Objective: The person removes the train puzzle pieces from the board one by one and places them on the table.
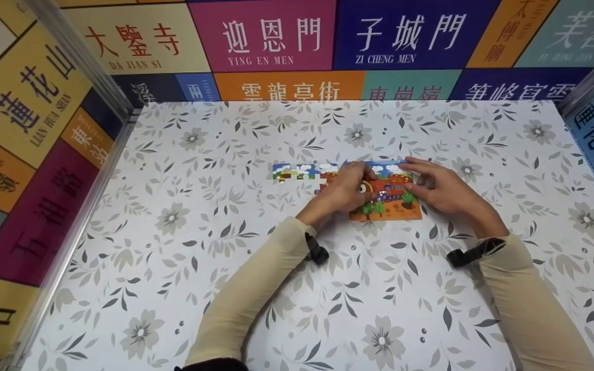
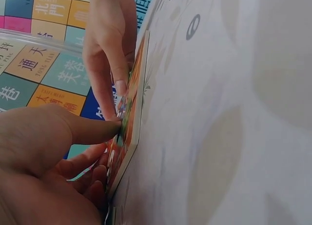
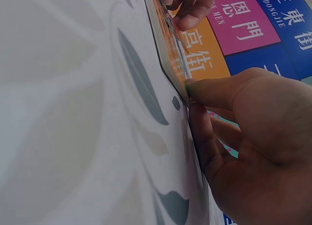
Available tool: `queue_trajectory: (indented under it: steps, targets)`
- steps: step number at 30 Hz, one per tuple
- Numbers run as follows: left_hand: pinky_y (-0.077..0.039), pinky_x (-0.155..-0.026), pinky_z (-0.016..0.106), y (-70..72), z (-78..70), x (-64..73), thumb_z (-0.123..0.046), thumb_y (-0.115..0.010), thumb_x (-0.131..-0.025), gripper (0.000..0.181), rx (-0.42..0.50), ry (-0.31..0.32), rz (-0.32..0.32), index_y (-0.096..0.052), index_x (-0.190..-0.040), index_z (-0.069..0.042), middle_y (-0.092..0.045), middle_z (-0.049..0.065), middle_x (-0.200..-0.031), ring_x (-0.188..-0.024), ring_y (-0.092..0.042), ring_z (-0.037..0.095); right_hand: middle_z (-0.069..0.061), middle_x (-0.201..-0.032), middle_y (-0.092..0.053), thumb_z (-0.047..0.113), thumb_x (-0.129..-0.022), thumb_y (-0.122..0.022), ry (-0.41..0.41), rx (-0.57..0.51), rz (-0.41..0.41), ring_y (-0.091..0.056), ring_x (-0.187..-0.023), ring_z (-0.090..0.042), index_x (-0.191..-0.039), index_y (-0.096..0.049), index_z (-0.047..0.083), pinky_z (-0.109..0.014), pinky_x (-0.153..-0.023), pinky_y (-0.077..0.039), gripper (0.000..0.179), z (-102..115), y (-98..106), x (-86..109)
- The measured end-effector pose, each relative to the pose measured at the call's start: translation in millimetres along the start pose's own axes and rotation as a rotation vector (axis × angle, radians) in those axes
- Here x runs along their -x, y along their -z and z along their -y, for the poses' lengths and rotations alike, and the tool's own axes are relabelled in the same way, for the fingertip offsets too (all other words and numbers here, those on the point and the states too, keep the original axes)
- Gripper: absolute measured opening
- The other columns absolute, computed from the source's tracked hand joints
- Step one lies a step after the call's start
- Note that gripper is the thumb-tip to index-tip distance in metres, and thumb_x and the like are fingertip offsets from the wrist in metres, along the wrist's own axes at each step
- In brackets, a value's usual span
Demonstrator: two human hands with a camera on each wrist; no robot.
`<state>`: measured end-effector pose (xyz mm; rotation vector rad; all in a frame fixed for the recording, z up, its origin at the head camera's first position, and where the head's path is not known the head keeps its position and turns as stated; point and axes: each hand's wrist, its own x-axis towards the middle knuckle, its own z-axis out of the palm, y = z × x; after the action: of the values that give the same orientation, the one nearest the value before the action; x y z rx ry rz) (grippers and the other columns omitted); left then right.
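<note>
A partly assembled jigsaw puzzle (image 1: 387, 212) lies flat on the table, showing a red cartoon creature under blue sky. A narrow strip of joined pieces (image 1: 292, 171) reaches out leftward along its top edge. My left hand (image 1: 344, 188) rests over the middle, with thumb and index finger spread apart on the surface; it hides part of the picture. In the left wrist view its thumb (image 2: 100, 131) touches the puzzle's face. At the right edge, my right hand (image 1: 444, 188) has its thumb (image 3: 209, 91) on the border and its index finger near the upper corner.
A white tablecloth with grey flowers and leaves (image 1: 173, 216) covers the table. Behind it and along the left side stand panels of coloured signs (image 1: 271, 38). Black straps (image 1: 318, 251) sit on both wrists, over beige sleeves.
</note>
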<state>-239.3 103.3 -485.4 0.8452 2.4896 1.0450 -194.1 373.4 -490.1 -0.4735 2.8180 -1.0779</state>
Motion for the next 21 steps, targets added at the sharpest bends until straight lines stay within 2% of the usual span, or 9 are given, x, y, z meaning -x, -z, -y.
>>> queue_trajectory:
  steps: [9, 14, 17, 21]
  targets:
    - [-0.053, -0.104, 0.027, -0.1, 0.8, -0.1, -0.016, -0.079, -0.101, 0.038, 0.033, -0.028, -0.011, -0.061, -0.133, -0.006, -0.066, 0.01, -0.131, -0.122, -0.063, 0.021, -0.02, -0.173, -0.04, 0.014, -0.108, -0.068, -0.005, -0.006, -0.001, -0.062, -0.097, -0.013, -0.157, -0.058, 0.01, -0.014, -0.082, -0.046, 0.05, -1, -1, -0.1]
    - [-0.054, -0.104, 0.027, 0.2, 0.7, 0.1, -0.016, -0.079, -0.101, 0.044, 0.063, -0.019, -0.006, -0.06, -0.138, -0.004, -0.065, 0.012, -0.134, -0.124, -0.063, 0.022, -0.02, -0.173, -0.04, 0.015, -0.108, -0.068, -0.002, -0.006, -0.004, -0.062, -0.096, -0.012, -0.157, -0.058, 0.011, -0.014, -0.082, -0.046, 0.049, -1, -1, 0.2]
    - [-0.054, -0.1, 0.029, 1.0, 1.9, -0.3, -0.017, -0.079, -0.1, 0.048, 0.076, -0.024, -0.001, -0.058, -0.142, -0.003, -0.064, 0.011, -0.132, -0.119, -0.063, 0.021, -0.02, -0.173, -0.039, 0.018, -0.109, -0.067, -0.001, -0.003, -0.002, -0.062, -0.096, -0.011, -0.157, -0.058, 0.012, -0.014, -0.082, -0.047, 0.049, -2, -1, 0.1]
    - [-0.051, -0.1, 0.032, -5.6, 13.1, -9.9, -0.017, -0.075, -0.102, 0.055, -0.001, -0.052, -0.009, -0.053, -0.152, -0.01, -0.062, 0.005, -0.129, -0.114, -0.059, 0.018, -0.019, -0.173, -0.039, 0.019, -0.109, -0.068, -0.009, 0.002, -0.002, -0.062, -0.096, -0.011, -0.157, -0.058, 0.013, -0.015, -0.084, -0.046, 0.05, -3, -1, -0.1]
